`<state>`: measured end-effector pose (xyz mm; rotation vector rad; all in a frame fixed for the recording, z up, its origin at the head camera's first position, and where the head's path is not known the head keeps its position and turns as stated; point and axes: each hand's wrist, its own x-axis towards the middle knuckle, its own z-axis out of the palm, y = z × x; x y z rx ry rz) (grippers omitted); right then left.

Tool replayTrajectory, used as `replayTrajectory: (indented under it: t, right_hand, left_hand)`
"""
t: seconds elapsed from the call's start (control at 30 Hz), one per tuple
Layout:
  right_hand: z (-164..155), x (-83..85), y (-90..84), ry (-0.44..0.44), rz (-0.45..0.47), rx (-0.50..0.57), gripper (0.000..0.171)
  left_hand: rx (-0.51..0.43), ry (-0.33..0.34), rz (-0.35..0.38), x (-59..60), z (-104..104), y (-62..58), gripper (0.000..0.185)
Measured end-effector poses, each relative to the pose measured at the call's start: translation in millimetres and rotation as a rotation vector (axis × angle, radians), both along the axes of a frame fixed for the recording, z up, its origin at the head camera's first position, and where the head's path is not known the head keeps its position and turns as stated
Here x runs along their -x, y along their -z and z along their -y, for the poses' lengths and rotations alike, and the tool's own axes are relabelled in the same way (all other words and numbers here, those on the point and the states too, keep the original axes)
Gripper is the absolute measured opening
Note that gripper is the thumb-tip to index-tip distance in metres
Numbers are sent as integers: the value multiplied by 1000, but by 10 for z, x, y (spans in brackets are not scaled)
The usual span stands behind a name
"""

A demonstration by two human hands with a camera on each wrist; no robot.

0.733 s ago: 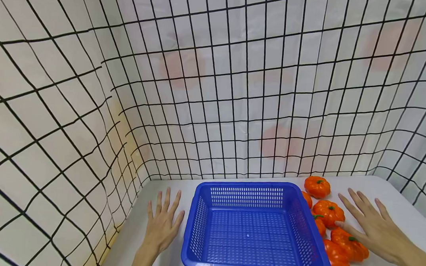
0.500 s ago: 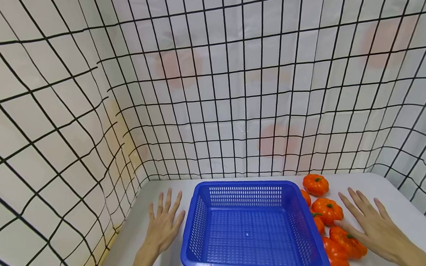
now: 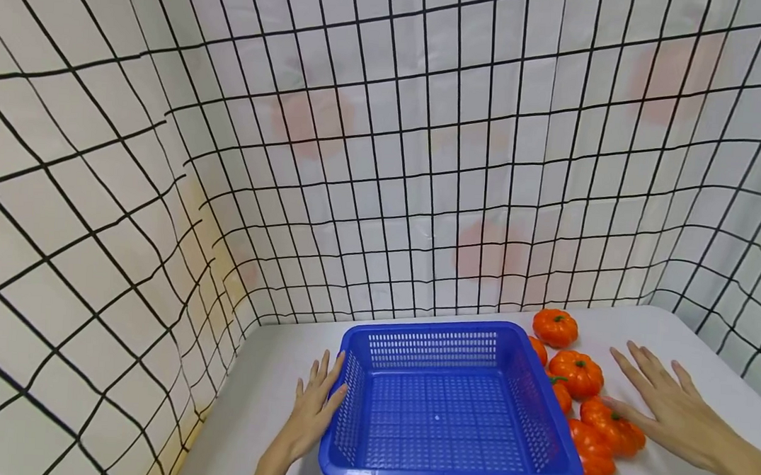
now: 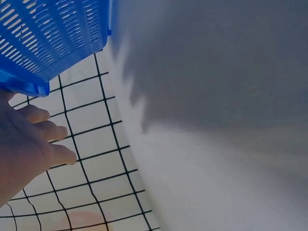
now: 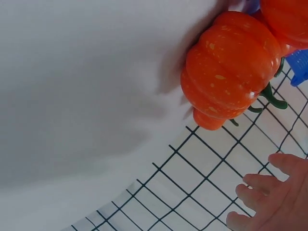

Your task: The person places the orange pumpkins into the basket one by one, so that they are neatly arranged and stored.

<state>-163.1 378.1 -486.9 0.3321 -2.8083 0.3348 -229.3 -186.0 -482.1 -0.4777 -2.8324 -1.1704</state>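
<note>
A blue perforated plastic basket (image 3: 436, 424) stands on the white table, nothing lying in it. At its left rim is my left hand (image 3: 309, 411), index fingertip and thumb at the edge, fingers extended. The left wrist view has that hand (image 4: 24, 144) just under the basket's rim (image 4: 29, 86); whether it touches is hard to tell. My right hand (image 3: 672, 413) hovers with spread fingers to the right of several orange toy pumpkins (image 3: 576, 373) with green stems. From the right wrist, one large pumpkin (image 5: 231, 67) appears near the fingers, apart from the hand (image 5: 274, 197).
Pumpkins crowd the basket's right side, some partly hidden behind its wall. A black net (image 3: 421, 190) hangs in front of pale walls at the back and both sides. The white table (image 3: 266, 374) ends at the net.
My left hand has moved right, from beside the basket to its left rim. The right hand keeps nearly the same pose. The whole view has shifted slightly.
</note>
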Motion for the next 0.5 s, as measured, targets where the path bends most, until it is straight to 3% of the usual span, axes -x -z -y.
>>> replayTrajectory:
  t: [0.17,0.33,0.5]
  right_hand:
    - [-59,-71,97,3,30,42,85]
    - [-122,-144,216,17,98,92,85]
    - [-171,-200,290,17,178,191,84]
  left_hand:
    - [-98,-5,63,-44,8,45,64]
    - [-233,2,172,-98,-3,76,64]
    - [-368,63,232,-118,-41,99,62]
